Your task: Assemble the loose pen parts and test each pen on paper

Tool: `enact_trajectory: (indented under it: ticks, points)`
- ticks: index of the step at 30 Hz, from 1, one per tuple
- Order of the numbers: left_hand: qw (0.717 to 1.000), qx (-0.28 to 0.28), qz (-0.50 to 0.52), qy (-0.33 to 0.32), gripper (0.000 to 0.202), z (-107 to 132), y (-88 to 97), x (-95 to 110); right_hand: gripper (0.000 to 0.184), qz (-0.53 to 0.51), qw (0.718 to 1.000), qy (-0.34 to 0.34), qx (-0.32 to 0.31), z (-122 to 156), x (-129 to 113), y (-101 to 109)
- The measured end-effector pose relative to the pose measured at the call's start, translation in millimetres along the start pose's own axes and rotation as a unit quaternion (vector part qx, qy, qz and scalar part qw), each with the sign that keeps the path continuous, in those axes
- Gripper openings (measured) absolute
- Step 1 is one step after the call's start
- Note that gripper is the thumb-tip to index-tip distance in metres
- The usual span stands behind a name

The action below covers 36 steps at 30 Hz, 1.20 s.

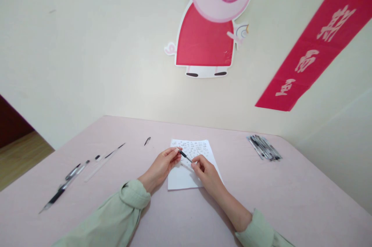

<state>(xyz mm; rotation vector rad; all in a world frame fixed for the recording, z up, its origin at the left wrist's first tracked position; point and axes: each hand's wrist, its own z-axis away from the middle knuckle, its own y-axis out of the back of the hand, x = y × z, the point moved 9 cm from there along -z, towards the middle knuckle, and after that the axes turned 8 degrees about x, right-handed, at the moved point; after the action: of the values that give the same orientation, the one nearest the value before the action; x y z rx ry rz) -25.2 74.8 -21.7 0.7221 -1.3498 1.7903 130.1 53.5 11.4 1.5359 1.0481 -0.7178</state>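
A pen (185, 156) with a black grip section and a lighter barrel slants between my two hands. My left hand (166, 165) pinches its upper-left end at the tip side. The fingers of my right hand (207, 173) are closed on its lower-right end. Both hands hover over a white sheet of paper (181, 181), whose upper part carries rows of dark handwriting. Beyond my left hand, a small black pen cap with a clip (147, 141) lies on the table.
Pen parts lie at the left: a black-gripped barrel (58, 196), a clipped cap (72, 172), a short black piece (97, 157) and a slim refill (104, 162). Several pens (264, 148) are bundled at the right on the pink-covered table (247, 204). The wall (130, 65) stands behind.
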Motion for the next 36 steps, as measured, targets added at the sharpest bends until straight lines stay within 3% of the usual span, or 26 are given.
enact_trajectory:
  ticks: [11, 24, 36]
  points:
    - [1.000, 0.006, 0.002, 0.001, 0.026, -0.3, 1.3, -0.4, 0.011, 0.003, 1.000, 0.012, 0.008, 0.7, -2.3, -0.7]
    - [1.000, 0.004, 0.022, 0.013, 0.023, 1.1, 0.1, -0.8, 0.026, 0.009, 1.000, 0.004, -0.026, 3.1, 0.9, -6.3]
    - [1.000, 0.004, 0.023, 0.004, 0.028, -1.0, 2.1, -2.0, 0.020, -0.003, 1.000, -0.005, -0.029, 1.3, -0.5, -6.9]
